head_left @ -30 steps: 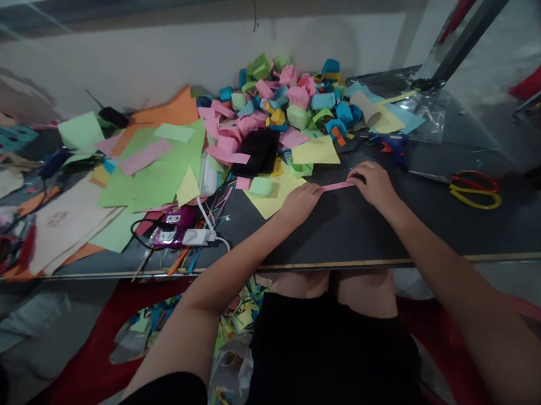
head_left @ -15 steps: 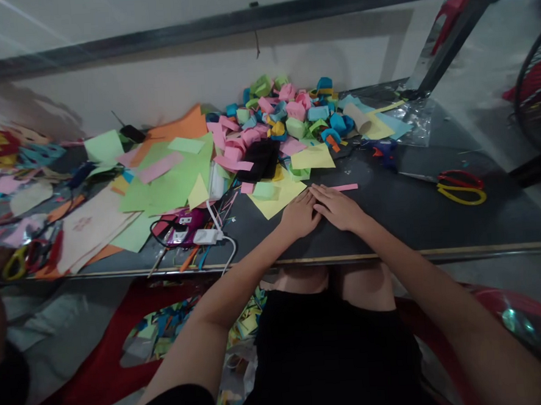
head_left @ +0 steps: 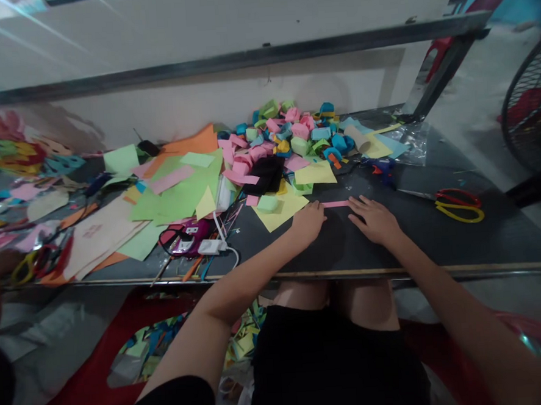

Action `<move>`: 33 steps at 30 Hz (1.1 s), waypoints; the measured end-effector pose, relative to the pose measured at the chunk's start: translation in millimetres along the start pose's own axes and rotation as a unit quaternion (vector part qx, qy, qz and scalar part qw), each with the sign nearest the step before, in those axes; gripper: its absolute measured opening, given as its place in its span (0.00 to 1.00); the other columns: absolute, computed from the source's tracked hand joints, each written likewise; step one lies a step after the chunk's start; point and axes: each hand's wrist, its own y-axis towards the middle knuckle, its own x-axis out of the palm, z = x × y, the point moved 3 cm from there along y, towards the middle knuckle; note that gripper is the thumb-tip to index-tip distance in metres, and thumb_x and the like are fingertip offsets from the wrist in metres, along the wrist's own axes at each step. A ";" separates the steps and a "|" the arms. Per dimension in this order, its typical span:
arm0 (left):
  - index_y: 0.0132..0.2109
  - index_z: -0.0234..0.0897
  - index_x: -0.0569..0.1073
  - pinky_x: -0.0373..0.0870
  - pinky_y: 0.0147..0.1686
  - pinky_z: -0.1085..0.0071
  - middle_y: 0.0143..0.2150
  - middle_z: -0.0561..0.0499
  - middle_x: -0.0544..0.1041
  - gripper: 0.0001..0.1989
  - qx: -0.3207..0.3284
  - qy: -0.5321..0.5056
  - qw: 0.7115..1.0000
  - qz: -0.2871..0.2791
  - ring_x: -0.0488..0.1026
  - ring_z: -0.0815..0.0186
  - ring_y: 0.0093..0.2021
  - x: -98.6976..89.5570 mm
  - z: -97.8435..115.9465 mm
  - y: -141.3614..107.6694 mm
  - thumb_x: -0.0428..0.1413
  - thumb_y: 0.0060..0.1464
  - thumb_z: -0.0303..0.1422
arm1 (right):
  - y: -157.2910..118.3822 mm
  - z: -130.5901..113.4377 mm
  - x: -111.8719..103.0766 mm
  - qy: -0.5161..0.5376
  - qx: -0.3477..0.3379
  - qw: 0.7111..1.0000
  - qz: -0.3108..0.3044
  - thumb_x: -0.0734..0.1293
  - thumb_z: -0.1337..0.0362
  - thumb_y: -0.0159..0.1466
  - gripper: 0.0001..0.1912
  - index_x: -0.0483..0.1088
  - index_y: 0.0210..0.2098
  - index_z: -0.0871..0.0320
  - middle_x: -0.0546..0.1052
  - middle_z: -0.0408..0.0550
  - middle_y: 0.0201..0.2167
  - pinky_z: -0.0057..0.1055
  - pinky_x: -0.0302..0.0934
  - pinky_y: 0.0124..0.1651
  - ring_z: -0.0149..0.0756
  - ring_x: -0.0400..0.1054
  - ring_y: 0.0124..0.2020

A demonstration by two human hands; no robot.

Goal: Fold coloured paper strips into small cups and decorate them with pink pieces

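Colourful paper scraps lie below the table, in what may be a bag; the view is too dim to tell. A green paper form looks open-topped, contents unclear. The left hand, fingers close together, meets the left end of a pink strip lying flat on the dark tabletop; whether it pinches, I can't tell. The step looks like smoothing; continuing calls for light, even pressure. The right hand, spread wide, touches the other end.

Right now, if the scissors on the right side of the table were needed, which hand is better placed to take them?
The right hand, most likely: it lies open and nearer the scissors. The left hand is farther away, on the other side of the visible pink strip.
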 end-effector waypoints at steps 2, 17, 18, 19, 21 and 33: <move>0.55 0.30 0.74 0.74 0.52 0.61 0.54 0.36 0.77 0.14 0.020 0.002 1.000 -0.002 0.76 0.53 0.56 -7.1 -3.8 13.0 0.50 0.68 0.27 | -1.9 1.6 -1.1 -0.009 0.012 0.999 0.031 0.55 0.55 0.74 0.27 0.71 0.65 0.58 0.73 0.52 0.65 0.53 0.61 0.67 0.52 0.62 0.69; 0.42 0.33 0.80 0.72 0.50 0.62 0.42 0.42 0.79 0.10 0.090 -0.215 0.961 0.147 0.75 0.58 0.46 9.0 -56.9 34.9 0.54 0.58 0.26 | 104.2 -59.9 -45.3 0.038 -0.072 0.979 -0.186 0.65 0.59 0.68 0.14 0.82 0.34 0.54 0.83 0.48 0.32 0.30 0.54 0.32 0.37 0.73 0.33; 0.42 0.33 0.81 0.72 0.48 0.63 0.41 0.43 0.79 0.10 0.075 -0.233 0.959 0.143 0.76 0.59 0.45 7.8 -60.0 34.8 0.55 0.57 0.26 | 105.8 -63.0 -43.6 0.057 -0.073 0.981 -0.168 0.65 0.59 0.68 0.16 0.82 0.30 0.55 0.82 0.48 0.29 0.30 0.54 0.31 0.36 0.72 0.31; 0.41 0.34 0.81 0.72 0.46 0.64 0.40 0.44 0.79 0.10 0.059 -0.258 0.955 0.137 0.76 0.60 0.43 6.7 -63.1 34.5 0.55 0.56 0.26 | 105.1 -64.4 -40.5 0.090 -0.071 0.982 -0.149 0.65 0.58 0.68 0.17 0.81 0.27 0.56 0.80 0.48 0.25 0.30 0.53 0.30 0.35 0.71 0.28; 0.39 0.35 0.82 0.72 0.43 0.68 0.38 0.47 0.81 0.09 0.033 -0.324 0.936 0.132 0.76 0.63 0.39 4.8 -67.8 33.5 0.57 0.54 0.26 | 99.0 -63.1 -30.6 0.202 -0.056 0.970 -0.124 0.67 0.54 0.66 0.19 0.80 0.25 0.57 0.79 0.47 0.22 0.30 0.55 0.28 0.35 0.70 0.25; 0.39 0.34 0.81 0.63 0.26 0.76 0.31 0.51 0.80 0.17 -0.024 -0.684 0.711 0.160 0.68 0.75 0.25 16.4 -68.6 45.0 0.67 0.52 0.44 | 87.0 -57.8 7.0 0.594 0.088 0.789 -0.132 0.75 0.44 0.60 0.25 0.80 0.37 0.62 0.84 0.55 0.32 0.24 0.66 0.23 0.30 0.75 0.23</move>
